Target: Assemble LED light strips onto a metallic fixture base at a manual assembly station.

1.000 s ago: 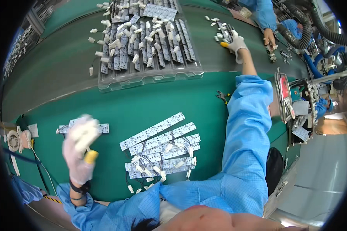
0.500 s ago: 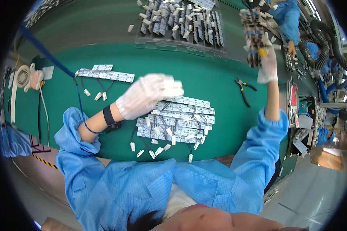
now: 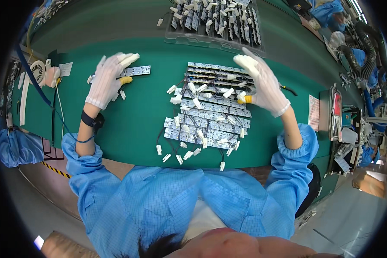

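A pile of long white circuit strips (image 3: 208, 107) with black wires and small white connectors lies on the green table mat (image 3: 146, 120) in front of me. My right hand (image 3: 262, 84), in a white glove with a yellow thumb tip, hovers over the pile's right end, fingers spread, holding nothing. My left hand (image 3: 109, 79), gloved the same way, is raised at the left with fingers apart, just over a single circuit strip (image 3: 138, 71) that lies apart from the pile.
A clear plastic tray (image 3: 215, 21) full of more strips stands at the far edge. A small white fan (image 3: 41, 71) and a blue cable are at the left. Pliers (image 3: 288, 89) and a red-white card (image 3: 314, 112) lie at the right, beside machinery.
My right hand has come back from the far tray to the pile's right end. My left hand has swung left from over the pile to the single strip.
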Available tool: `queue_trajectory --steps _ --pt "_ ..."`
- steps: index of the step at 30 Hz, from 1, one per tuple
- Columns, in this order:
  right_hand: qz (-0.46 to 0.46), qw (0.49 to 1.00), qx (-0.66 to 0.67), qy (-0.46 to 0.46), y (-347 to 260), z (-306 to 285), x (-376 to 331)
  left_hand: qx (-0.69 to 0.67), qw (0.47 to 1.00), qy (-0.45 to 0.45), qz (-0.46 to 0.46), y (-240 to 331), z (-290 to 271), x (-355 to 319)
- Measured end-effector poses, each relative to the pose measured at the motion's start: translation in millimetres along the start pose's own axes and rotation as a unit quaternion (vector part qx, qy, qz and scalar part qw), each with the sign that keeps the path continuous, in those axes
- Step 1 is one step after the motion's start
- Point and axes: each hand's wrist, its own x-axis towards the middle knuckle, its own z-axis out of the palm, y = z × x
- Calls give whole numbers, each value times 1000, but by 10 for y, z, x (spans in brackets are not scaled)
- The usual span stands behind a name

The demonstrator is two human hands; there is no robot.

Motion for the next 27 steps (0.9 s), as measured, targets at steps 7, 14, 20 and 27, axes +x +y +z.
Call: queue_trajectory --steps 7,14,20,27 --pt "180 958 222 -10 91 -167 27 -307 933 55 178 704 -77 192" --pt "236 971 44 -3 266 325 -160 -399 904 -63 141 1067 179 200" --pt "116 918 48 376 -77 124 -99 -745 651 108 -94 972 163 185" --pt "-98 980 60 163 -584 30 -53 -889 405 -175 -125 984 97 72"
